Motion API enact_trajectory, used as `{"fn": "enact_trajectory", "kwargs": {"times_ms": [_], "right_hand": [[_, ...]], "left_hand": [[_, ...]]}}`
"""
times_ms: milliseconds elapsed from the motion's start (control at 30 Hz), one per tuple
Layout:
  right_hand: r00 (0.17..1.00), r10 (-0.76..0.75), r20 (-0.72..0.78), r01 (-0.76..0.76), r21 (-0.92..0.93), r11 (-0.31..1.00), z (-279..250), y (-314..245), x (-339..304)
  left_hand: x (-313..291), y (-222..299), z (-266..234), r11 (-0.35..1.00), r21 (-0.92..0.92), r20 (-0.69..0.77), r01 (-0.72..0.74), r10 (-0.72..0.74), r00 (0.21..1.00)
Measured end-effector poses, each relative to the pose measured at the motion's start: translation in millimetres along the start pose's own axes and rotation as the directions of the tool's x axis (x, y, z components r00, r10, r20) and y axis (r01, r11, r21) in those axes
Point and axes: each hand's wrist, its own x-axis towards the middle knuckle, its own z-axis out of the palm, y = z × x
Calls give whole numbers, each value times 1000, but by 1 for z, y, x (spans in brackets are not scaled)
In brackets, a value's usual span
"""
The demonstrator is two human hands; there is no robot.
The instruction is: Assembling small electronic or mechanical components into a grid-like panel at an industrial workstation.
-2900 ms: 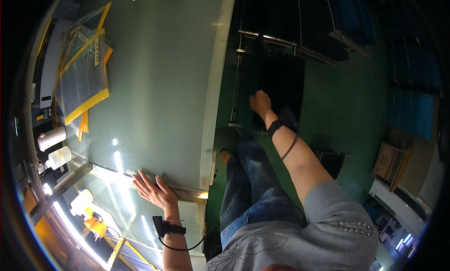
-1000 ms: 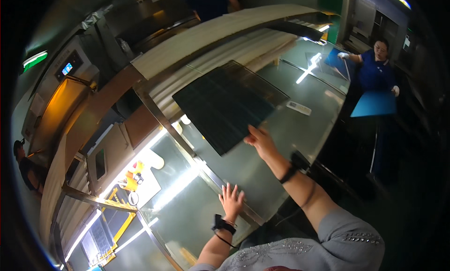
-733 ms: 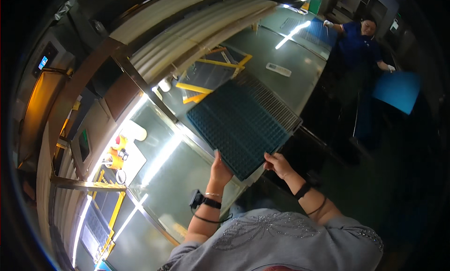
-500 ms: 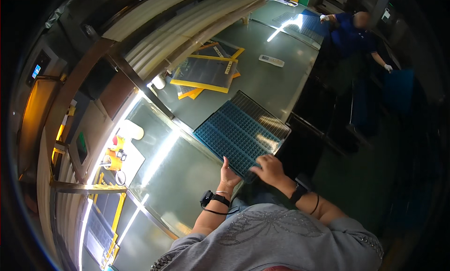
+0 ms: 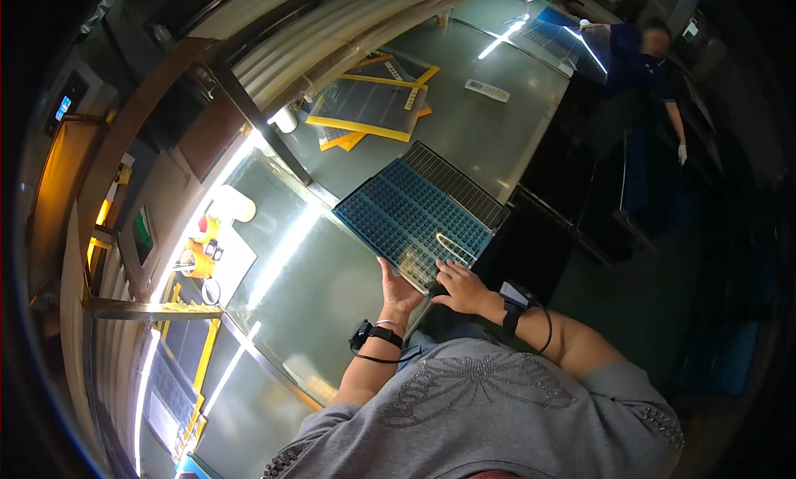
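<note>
A blue-green panel [image 5: 414,222] with rows of small round marks rests at a tilt over a dark slatted rack [image 5: 452,176], whose far part shows beyond it. My left hand [image 5: 400,295] grips the panel's near left edge, thumb up along the edge and the other fingers hidden beneath. At the near right corner, my right hand [image 5: 464,288] has its fingertips on the panel's top and its thumb by the near edge. A curved streak of light shines on the panel close to the right hand.
Yellow-edged dark frames [image 5: 365,106] lie stacked on the bench [image 5: 531,139], near a white remote-like device [image 5: 487,90]. Tape rolls [image 5: 197,262] sit left beside a metal post [image 5: 261,123]. At the far right a co-worker [image 5: 643,77] in dark blue handles another panel [image 5: 560,40].
The panel's near edge has risen slightly and the light on it has shifted. My right hand has moved left and its fingers have spread over the corner. The co-worker's far panel has tilted up.
</note>
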Motion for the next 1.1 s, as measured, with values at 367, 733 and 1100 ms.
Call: {"fn": "enact_trajectory", "kwargs": {"times_ms": [367, 733, 1100], "right_hand": [[924, -307, 228, 301, 59, 952, -4, -11, 13], [674, -630, 387, 710, -103, 696, 42, -40, 118], [412, -882, 229, 903, 29, 429, 122, -160, 225]], "left_hand": [[-85, -15, -54, 925, 279, -411, -257, 357, 839], [-189, -25, -72, 390, 693, -594, 606, 786, 172], [-222, 81, -119, -140, 573, 302, 807, 952, -49]]}}
